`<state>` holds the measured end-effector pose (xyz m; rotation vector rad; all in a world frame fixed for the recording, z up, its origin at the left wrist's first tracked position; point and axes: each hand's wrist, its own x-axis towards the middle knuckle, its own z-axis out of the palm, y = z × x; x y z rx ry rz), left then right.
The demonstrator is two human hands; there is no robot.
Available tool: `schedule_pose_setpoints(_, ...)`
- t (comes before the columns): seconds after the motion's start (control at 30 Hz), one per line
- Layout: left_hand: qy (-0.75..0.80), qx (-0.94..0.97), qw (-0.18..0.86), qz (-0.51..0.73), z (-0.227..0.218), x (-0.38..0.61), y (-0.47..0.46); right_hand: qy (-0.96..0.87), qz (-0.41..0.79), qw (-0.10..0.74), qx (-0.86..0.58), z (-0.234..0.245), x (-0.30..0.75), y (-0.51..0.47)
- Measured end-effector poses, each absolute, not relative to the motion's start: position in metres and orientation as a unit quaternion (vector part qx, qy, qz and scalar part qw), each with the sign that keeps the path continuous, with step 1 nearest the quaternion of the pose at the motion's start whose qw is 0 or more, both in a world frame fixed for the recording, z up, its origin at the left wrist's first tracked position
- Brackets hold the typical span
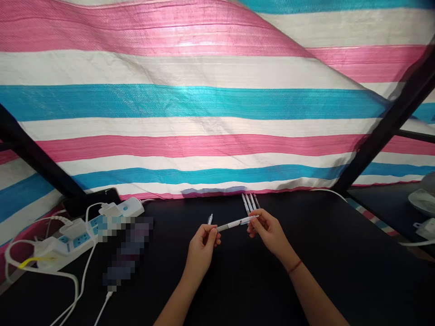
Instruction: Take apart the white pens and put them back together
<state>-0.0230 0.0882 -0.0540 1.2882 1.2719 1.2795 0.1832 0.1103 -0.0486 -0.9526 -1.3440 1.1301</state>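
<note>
Currently your two forearms reach up from the near edge of the view, over the black worktop (244, 290). A thin dark band (295, 266) circles your right wrist. Taking twelve o'clock as straight ahead of you and the held pen (234, 223) as the centre, your left hand (203, 246) is at eight o'clock and your right hand (270, 231) at three. The white pen spans the gap between them, slightly tilted, its right end higher. Your left grip is pinching one end between thumb and fingers; your right grip is grasping the other end the same way.

At eight o'clock, well apart from your hands, lies a pixelated thing (127, 253) with a white cord (102, 308) at its near end; you cannot tell its details. Beyond it, toward nine, runs a white power strip (81, 240) with plugs and looping white cables.

Just past your left hand, at ten o'clock, a loose pen (210, 218) shows its upper part. At one o'clock, beyond your right hand, a row of pens (249, 203) lies side by side, lower ends partly hidden.

Farther off, black posts slant at ten (41, 156) and two (374, 137). Behind everything at twelve hangs a striped sheet (217, 102) in pink, white and blue.
</note>
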Motion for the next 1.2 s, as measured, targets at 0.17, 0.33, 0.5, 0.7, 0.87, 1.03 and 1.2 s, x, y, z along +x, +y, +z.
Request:
schedule_pose_setpoints(0.17,0.509,0.566,0.421,0.493,-0.050,-0.023,0.083,-0.524,0.486,0.566,-0.411,-0.049,0.180,0.111)
schedule_pose_setpoints(0.33,0.453,0.614,0.523,0.380,-0.044,-0.014,0.073,-0.472,0.504,0.605,-0.396,-0.047,0.171,0.110)
schedule_pose_setpoints(0.5,0.424,0.620,0.569,0.335,-0.049,0.001,0.065,-0.499,0.534,0.554,-0.398,-0.047,0.168,0.108)
schedule_pose_setpoints(0.7,0.419,0.597,0.597,0.334,-0.059,0.005,0.066,-0.531,0.560,0.501,-0.391,-0.049,0.165,0.105)
schedule_pose_setpoints(0.87,0.413,0.588,0.608,0.339,-0.059,0.005,0.067,-0.537,0.553,0.500,-0.394,-0.050,0.165,0.105)
schedule_pose_setpoints(1.03,0.416,0.587,0.606,0.339,-0.062,0.005,0.067,-0.530,0.551,0.504,-0.402,-0.049,0.165,0.104)
schedule_pose_setpoints(1.2,0.423,0.582,0.607,0.337,-0.063,0.006,0.068,-0.535,0.559,0.500,-0.390,-0.047,0.166,0.103)
